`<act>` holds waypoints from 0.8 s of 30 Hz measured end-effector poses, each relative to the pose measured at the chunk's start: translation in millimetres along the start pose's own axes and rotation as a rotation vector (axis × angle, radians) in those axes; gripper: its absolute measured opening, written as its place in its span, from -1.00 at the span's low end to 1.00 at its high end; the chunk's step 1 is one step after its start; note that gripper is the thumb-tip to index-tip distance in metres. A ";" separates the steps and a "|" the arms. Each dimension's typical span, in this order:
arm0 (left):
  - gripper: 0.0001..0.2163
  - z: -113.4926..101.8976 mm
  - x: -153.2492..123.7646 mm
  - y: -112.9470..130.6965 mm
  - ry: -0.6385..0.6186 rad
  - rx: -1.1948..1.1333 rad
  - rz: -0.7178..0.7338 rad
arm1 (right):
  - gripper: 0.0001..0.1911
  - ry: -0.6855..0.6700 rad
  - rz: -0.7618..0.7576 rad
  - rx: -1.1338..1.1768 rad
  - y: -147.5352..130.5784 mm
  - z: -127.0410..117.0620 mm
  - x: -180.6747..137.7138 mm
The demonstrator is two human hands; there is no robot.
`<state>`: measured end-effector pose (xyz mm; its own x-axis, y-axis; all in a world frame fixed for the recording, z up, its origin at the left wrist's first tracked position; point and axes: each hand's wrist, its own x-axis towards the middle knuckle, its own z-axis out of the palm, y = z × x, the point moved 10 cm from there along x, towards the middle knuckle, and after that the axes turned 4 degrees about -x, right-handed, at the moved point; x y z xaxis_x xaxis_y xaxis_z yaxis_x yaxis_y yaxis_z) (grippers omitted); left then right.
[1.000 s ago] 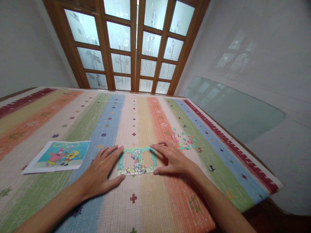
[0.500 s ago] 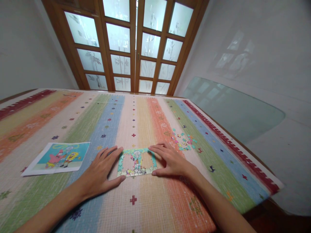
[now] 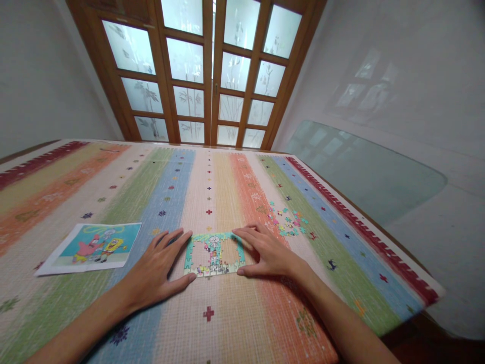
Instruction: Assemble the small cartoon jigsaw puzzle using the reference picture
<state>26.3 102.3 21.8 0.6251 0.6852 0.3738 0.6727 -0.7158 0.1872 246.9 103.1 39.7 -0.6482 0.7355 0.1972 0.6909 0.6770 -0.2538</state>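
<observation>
A rectangular, turquoise-edged jigsaw (image 3: pixel 214 255) lies on a multicoloured striped tablecloth (image 3: pixel 227 313). Left of it lies a rectangular, white-bordered paper picture (image 3: pixel 93 247); behind, rightward, small multicoloured puzzle pieces (image 3: pixel 296 222).

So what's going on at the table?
Someone's left hand and right hand are spread at either side of a partly built jigsaw. Pieces frame it and run down the middle, leaving two gaps where the striped cloth shows. Loose pieces lie off right; a printed picture lies left.

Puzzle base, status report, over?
Left hand, right hand: open, flanking partly built, teal-sided rectangular jigsaw. Gaps inside it. Multicoloured loose pieces: off right, not blocking.
</observation>
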 end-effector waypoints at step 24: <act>-0.52 0.4 1.4 0.3 0.009 0.002 0.019 | -0.08 -0.046 0.038 0.041 5.0 4.5 -0.3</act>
<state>27.5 103.1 22.1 0.6344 0.6702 0.3851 0.6615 -0.7285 0.1780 249.1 106.2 34.1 -0.6367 0.7577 0.1431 0.7021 0.6464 -0.2986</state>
